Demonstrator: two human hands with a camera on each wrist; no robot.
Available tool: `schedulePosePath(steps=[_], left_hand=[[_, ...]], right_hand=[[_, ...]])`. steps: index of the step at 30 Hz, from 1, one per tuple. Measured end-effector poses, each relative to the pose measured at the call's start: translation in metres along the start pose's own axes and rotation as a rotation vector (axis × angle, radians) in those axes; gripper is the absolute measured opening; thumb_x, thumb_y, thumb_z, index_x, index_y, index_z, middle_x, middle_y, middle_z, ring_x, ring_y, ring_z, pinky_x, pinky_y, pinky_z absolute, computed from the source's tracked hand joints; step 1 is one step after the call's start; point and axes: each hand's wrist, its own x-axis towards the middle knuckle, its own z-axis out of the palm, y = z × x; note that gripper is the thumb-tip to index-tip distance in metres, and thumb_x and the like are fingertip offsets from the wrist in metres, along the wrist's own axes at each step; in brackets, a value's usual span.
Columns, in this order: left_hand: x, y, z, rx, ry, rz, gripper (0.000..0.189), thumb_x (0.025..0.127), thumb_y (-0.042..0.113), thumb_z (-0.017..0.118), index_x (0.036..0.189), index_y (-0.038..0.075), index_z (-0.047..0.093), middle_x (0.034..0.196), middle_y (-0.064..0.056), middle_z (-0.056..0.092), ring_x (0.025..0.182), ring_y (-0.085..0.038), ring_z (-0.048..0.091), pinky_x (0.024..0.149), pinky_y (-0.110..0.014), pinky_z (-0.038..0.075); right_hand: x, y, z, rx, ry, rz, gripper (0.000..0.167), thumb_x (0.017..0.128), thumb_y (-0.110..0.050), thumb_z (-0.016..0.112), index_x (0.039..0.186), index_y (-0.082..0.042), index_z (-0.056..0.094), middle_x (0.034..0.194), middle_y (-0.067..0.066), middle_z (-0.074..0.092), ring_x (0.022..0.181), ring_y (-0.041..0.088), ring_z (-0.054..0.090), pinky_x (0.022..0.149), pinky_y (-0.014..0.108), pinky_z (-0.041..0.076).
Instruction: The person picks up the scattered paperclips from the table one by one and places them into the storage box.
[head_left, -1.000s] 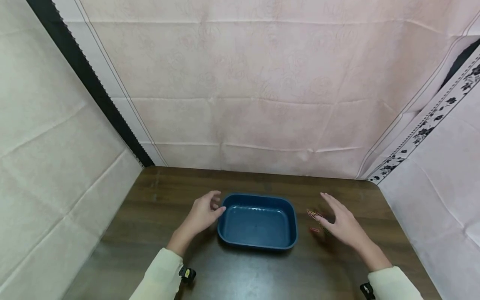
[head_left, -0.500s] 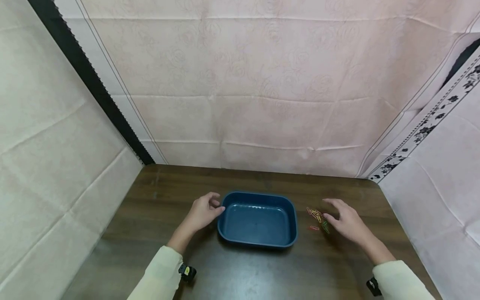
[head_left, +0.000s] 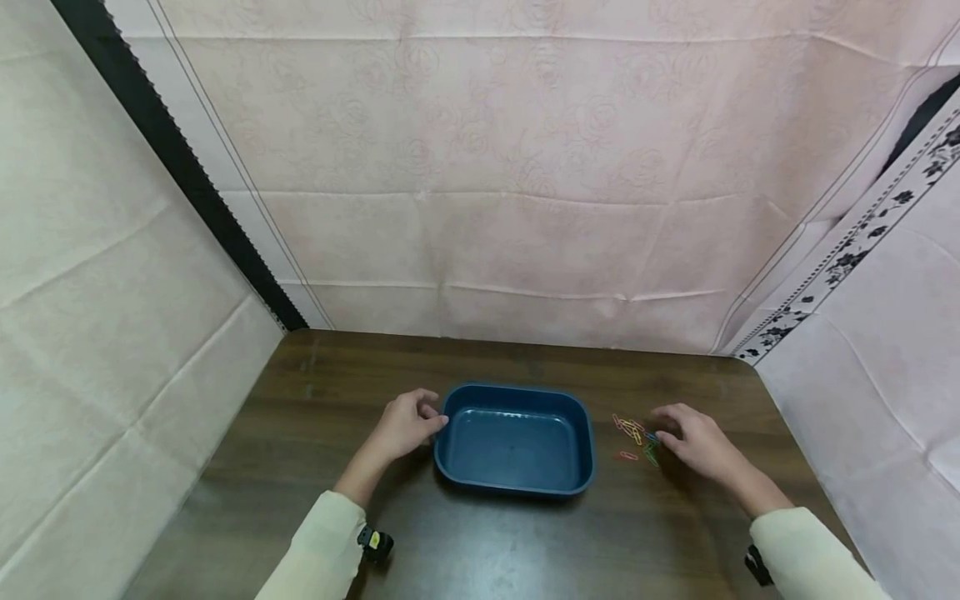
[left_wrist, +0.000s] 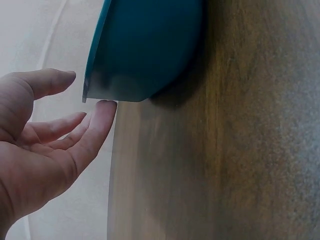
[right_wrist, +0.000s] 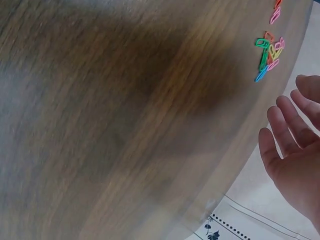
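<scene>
A deep blue rectangular dish (head_left: pixel 516 446) sits on the table, its inside bare. Beside its left rim is my left hand (head_left: pixel 405 427), thumb and fingers loosely bent. In the left wrist view an index fingertip (left_wrist: pixel 105 107) meets or nearly meets the dish's outer wall (left_wrist: pixel 135 75), while the thumb is apart from it. Several coloured paper clips (head_left: pixel 636 434) lie in a loose cluster right of the dish. At that cluster's right edge hovers my right hand (head_left: pixel 701 442), its fingers slightly bent. The right wrist view shows nothing held there, with the green clip (right_wrist: pixel 263 59) and others beyond the fingertips.
The brown wooden table (head_left: pixel 480 542) has its far edge against a pale cloth wall (head_left: pixel 487 250). Cloth also hangs along the left and right sides. One pink-red clip (head_left: pixel 628 456) lies a little nearer than the cluster.
My right hand has drawn slightly right, and its thumb and index finger have come closer together. Clips it covered earlier now show. The left hand and dish have hardly moved.
</scene>
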Motion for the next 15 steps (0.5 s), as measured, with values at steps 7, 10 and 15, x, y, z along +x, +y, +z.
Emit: schedulePosePath(steps=[7, 10, 15], left_hand=[[0.001, 0.001, 0.002, -0.076, -0.036, -0.036, 0.038, 0.097, 0.011, 0.071, 0.132, -0.002, 0.06, 0.098, -0.012, 0.069, 0.077, -0.019, 0.071, 0.072, -0.038, 0.066], [0.002, -0.002, 0.004, -0.116, -0.04, -0.044, 0.034, 0.097, 0.007, 0.07, 0.128, -0.003, 0.06, 0.098, -0.013, 0.068, 0.078, -0.02, 0.07, 0.07, -0.035, 0.066], [0.004, -0.003, 0.006, -0.176, -0.045, -0.067, 0.03, 0.097, 0.002, 0.068, 0.126, -0.004, 0.06, 0.099, -0.016, 0.066, 0.081, -0.023, 0.07, 0.069, -0.034, 0.066]], right_hand=[[0.005, 0.009, 0.007, 0.008, -0.059, 0.029, 0.018, 0.092, -0.008, 0.076, 0.11, -0.005, 0.073, 0.1, 0.004, 0.068, 0.088, 0.017, 0.066, 0.071, 0.03, 0.056], [0.007, 0.01, 0.007, 0.004, -0.066, 0.031, 0.015, 0.092, -0.007, 0.076, 0.106, -0.005, 0.073, 0.096, 0.003, 0.067, 0.085, 0.014, 0.064, 0.07, 0.029, 0.056], [0.011, 0.013, 0.007, 0.011, -0.105, 0.049, 0.009, 0.092, -0.006, 0.075, 0.1, -0.006, 0.072, 0.091, 0.001, 0.066, 0.081, 0.012, 0.062, 0.068, 0.028, 0.054]])
